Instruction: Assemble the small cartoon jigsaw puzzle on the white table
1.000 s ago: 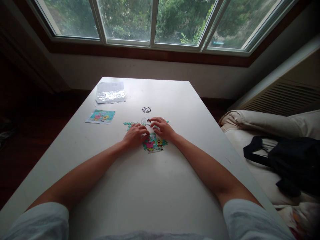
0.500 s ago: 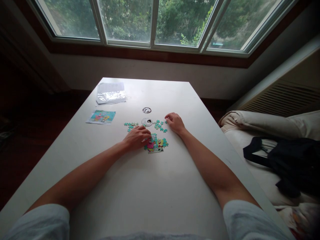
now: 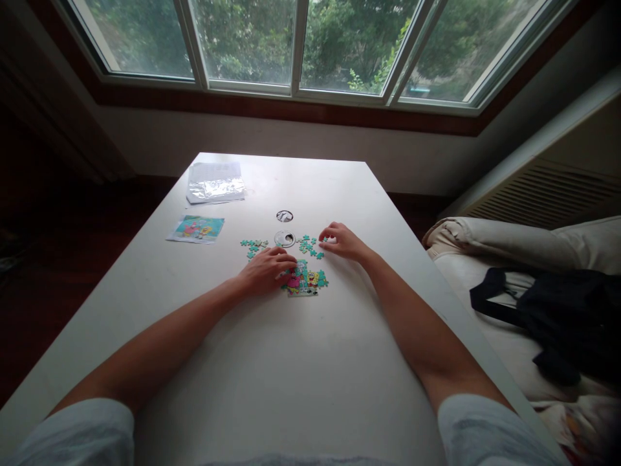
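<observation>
While your left hand (image 3: 268, 268) is covering part of the colourful, jagged-edged puzzle (image 3: 305, 281), your right hand (image 3: 345, 243) is curling beside knobby teal pieces (image 3: 307, 246). Can't tell either grip.

Both bare forearms reach up from the lower corners of the frame toward its middle, the left hand (image 3: 270, 268) palm down with fingers loosely bent, the right hand (image 3: 342, 241) just right of centre, slightly higher, its thumb and fingers curled toward the left.
</observation>
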Motion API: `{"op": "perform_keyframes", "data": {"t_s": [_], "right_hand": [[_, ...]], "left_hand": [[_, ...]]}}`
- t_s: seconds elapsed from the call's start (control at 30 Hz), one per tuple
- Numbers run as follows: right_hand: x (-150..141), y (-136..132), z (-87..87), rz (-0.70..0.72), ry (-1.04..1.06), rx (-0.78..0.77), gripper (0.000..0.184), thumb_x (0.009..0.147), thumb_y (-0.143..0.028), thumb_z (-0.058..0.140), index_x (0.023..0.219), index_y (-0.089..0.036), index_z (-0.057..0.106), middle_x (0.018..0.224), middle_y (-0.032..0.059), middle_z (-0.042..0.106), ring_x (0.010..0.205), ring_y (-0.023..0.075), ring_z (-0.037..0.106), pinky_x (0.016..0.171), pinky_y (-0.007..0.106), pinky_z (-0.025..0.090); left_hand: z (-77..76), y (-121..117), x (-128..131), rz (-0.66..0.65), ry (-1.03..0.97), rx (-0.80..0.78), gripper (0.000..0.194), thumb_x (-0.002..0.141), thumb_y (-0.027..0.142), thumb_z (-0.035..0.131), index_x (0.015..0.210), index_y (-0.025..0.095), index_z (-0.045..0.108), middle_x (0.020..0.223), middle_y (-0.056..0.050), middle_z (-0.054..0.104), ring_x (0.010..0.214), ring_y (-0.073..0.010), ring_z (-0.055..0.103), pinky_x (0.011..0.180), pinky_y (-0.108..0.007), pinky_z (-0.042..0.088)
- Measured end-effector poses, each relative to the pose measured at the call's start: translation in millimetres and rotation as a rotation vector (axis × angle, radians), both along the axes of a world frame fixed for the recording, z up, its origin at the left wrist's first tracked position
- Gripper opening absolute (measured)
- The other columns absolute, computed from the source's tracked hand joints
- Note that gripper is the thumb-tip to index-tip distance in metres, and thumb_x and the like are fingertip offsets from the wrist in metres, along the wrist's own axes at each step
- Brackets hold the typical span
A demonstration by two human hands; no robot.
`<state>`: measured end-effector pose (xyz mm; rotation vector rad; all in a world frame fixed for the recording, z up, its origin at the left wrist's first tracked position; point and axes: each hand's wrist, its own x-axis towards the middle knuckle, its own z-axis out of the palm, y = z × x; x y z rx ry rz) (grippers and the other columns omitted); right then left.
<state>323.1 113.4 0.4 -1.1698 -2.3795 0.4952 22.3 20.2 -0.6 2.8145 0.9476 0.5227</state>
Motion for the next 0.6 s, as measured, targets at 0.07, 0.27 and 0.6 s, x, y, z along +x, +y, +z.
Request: {"op": "perform_keyframes", "data": {"t_s": [0.07,0.27,0.6], "right_hand": [[-6.9,-5.9,3.3,0.05,-0.058,0.029,0.014,0.085,-0.035,0.071,0.09,-0.023,0.075,0.094,0.0068,0.065,0.09,0.0221,0.059,0.082,0.035,0.045],[-19.4,-15.3,8.7,0.092,-0.198,0.12,0.012,0.085,-0.035,0.074,0.091,-0.025,0.075,0.092,0.0046,0.068,0.088,0.0216,0.058,0.081,0.033,0.037],[-23.1,-16.4,10.6,0.125,-0.262,0.148,0.008,0.089,-0.031,0.07,0.089,-0.025,0.074,0.09,0.0042,0.071,0.09,0.0219,0.057,0.08,0.033,0.033]], "left_hand": [[0.2,0.5,-0.4,0.0,0.004,-0.012,0.03,0.097,0.031,0.056,0.123,0.026,0.07,0.129,-0.003,0.069,0.121,-0.0243,0.057,0.104,-0.041,0.046],[-0.9,1.7,-2.4,0.019,0.026,-0.039,0.043,0.094,0.044,0.062,0.134,0.028,0.063,0.138,-0.002,0.065,0.131,-0.0278,0.052,0.109,-0.045,0.043],[-2.0,4.8,-4.7,0.044,0.034,-0.046,0.047,0.096,0.048,0.058,0.139,0.029,0.06,0.144,-0.003,0.06,0.137,-0.0292,0.048,0.113,-0.047,0.041]]}}
